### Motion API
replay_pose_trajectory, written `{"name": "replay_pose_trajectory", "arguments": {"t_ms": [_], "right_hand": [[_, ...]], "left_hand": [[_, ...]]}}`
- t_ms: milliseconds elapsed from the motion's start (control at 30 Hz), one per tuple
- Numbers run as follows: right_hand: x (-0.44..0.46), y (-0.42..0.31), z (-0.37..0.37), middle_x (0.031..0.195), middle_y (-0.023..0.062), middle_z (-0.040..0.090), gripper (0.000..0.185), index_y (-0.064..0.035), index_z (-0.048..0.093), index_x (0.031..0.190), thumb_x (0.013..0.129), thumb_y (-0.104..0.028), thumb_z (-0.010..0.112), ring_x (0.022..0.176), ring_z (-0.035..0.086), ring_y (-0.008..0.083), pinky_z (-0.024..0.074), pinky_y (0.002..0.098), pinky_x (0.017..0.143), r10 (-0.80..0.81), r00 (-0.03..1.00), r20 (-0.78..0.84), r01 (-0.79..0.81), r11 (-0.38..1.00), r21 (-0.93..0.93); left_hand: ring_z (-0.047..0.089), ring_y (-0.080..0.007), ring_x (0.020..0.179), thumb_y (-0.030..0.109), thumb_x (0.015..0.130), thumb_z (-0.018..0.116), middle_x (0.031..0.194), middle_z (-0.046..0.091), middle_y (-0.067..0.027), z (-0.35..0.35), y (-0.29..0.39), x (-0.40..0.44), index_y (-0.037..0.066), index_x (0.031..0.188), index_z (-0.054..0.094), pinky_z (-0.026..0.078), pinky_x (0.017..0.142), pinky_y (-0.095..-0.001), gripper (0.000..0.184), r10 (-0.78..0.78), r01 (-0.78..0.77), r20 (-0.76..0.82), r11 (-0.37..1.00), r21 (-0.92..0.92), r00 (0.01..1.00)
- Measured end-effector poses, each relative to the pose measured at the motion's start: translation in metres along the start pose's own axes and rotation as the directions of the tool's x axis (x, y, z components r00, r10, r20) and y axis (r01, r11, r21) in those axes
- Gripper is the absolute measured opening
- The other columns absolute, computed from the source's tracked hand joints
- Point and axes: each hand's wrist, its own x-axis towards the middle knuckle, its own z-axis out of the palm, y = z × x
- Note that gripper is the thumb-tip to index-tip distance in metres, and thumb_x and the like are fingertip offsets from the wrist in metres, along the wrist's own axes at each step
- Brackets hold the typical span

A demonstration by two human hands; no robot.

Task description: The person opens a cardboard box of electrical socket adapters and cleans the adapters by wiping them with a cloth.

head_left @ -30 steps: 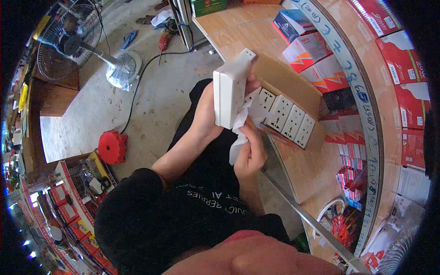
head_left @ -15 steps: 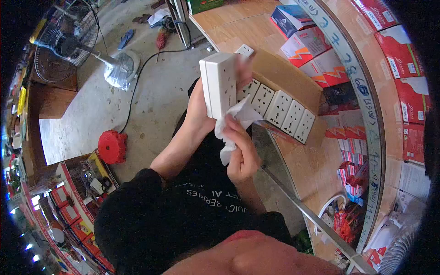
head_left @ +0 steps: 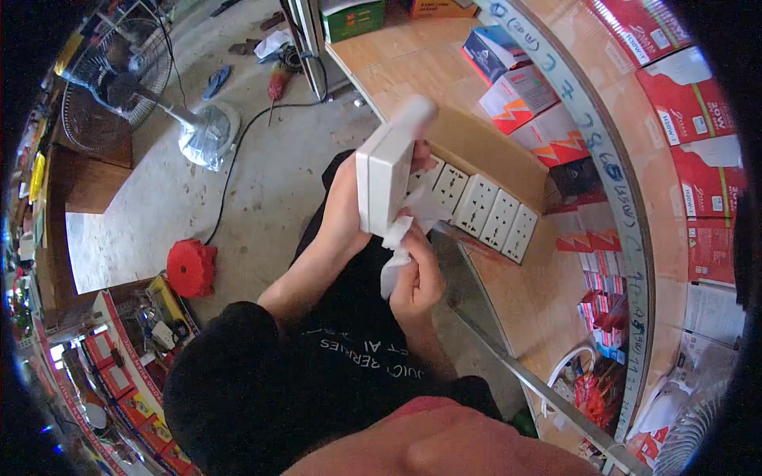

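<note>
White rectangular hard-plastic socket strip (head_left: 382,190) held up on near side of open brown cardboard box (head_left: 500,157), which rests on wood-grain bench (head_left: 512,305). Left hand (head_left: 344,200): grip curled around strip's long sides, spread to its width. Right hand (head_left: 421,274): grip pinched on crumpled white tissue (head_left: 392,274) by strip's lower end; contact unclear. Strip judged light, stiff, slightly slippery; best held across long sides. Similar white socket blocks (head_left: 478,205) rowed inside box.

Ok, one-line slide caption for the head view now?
Left hand holds a white block, right hand a crumpled white sheet, beside an open carton of multi-socket strips.
</note>
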Motion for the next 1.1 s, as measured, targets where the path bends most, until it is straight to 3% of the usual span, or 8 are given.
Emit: {"name": "replay_pose_trajectory", "arguments": {"t_ms": [267,333,467,533,800,833,967,1100], "right_hand": [[-0.006,-0.008,0.002,0.121,0.0265,0.055,0.033,0.0086,0.054,0.113,0.085,0.008,0.037,0.118,0.052,0.0356,0.0389,0.0414,0.100,0.051,0.998,-0.022,-0.051,0.999,0.005],[-0.005,-0.015,0.002,0.122,0.0266,0.055,0.032,0.0084,0.056,0.111,0.085,0.009,0.037,0.118,0.052,0.0363,0.0379,0.0437,0.102,0.040,0.999,-0.007,-0.040,0.999,0.019],[-0.005,-0.009,0.000,0.123,0.0299,0.052,0.033,0.0087,0.055,0.110,0.083,0.004,0.037,0.118,0.051,0.0390,0.0400,0.0436,0.099,-0.066,0.997,0.027,0.066,0.998,0.004],[-0.003,-0.008,-0.001,0.123,0.0313,0.052,0.031,0.0089,0.054,0.109,0.085,0.002,0.035,0.117,0.051,0.0392,0.0396,0.0442,0.099,-0.072,0.995,-0.064,0.072,0.997,-0.013],[0.027,-0.006,-0.014,0.126,0.0316,0.050,0.031,0.0088,0.052,0.111,0.086,0.002,0.036,0.117,0.051,0.0391,0.0376,0.0447,0.101,-0.133,0.980,-0.149,0.119,0.988,-0.102],[0.032,-0.004,-0.014,0.126,0.0314,0.050,0.032,0.0091,0.052,0.113,0.086,0.003,0.036,0.118,0.051,0.0390,0.0372,0.0445,0.102,-0.151,0.972,-0.178,0.135,0.986,-0.096],[0.040,-0.005,-0.013,0.125,0.0312,0.050,0.031,0.0094,0.052,0.113,0.087,0.003,0.036,0.118,0.050,0.0399,0.0372,0.0450,0.102,-0.153,0.973,-0.172,0.140,0.986,-0.086],[0.031,-0.001,-0.002,0.125,0.0305,0.051,0.033,0.0092,0.051,0.115,0.085,0.006,0.036,0.119,0.049,0.0408,0.0370,0.0456,0.102,-0.146,0.982,-0.120,0.129,0.982,-0.141]], "left_hand": [[0.057,-0.0268,0.106,0.034,0.092,0.041,0.111,0.058,-0.0159,0.006,-0.001,0.001,-0.003,0.124,0.049,0.042,0.095,-0.0393,0.049,0.033,-0.029,-0.036,0.993,0.115,0.999],[0.058,-0.0273,0.104,0.031,0.093,0.043,0.109,0.059,-0.0168,0.002,-0.007,0.007,-0.004,0.122,0.049,0.044,0.095,-0.0392,0.046,-0.023,0.022,-0.078,1.000,-0.022,0.997],[0.059,-0.0276,0.102,0.028,0.093,0.044,0.110,0.059,-0.0181,-0.004,-0.022,0.003,-0.006,0.121,0.049,0.046,0.094,-0.0391,0.045,-0.039,0.038,0.030,0.999,0.027,0.999],[0.060,-0.0261,0.100,0.029,0.093,0.047,0.110,0.059,-0.0167,-0.003,-0.035,-0.002,-0.006,0.121,0.050,0.047,0.093,-0.0383,0.045,-0.151,0.162,0.071,0.966,-0.203,0.986],[0.061,-0.0184,0.098,0.018,0.093,0.047,0.107,0.062,-0.0088,-0.001,-0.058,-0.024,0.000,0.119,0.054,0.049,0.085,-0.0299,0.032,-0.248,0.254,-0.107,0.966,0.048,0.963],[0.059,-0.0147,0.100,0.017,0.095,0.045,0.115,0.060,-0.0083,-0.004,-0.061,-0.025,0.000,0.127,0.049,0.047,0.085,-0.0261,0.036,-0.260,0.262,-0.093,0.965,0.009,0.961],[0.058,-0.0147,0.101,0.017,0.094,0.046,0.114,0.060,-0.0083,0.002,-0.047,-0.027,0.000,0.126,0.049,0.046,0.087,-0.0271,0.036,-0.300,0.292,-0.093,0.952,-0.093,0.949],[0.059,-0.0206,0.101,0.027,0.095,0.041,0.114,0.059,-0.0090,0.000,-0.030,-0.023,0.004,0.124,0.051,0.048,0.087,-0.0319,0.038,-0.175,0.175,-0.052,0.985,-0.014,0.983]]}}
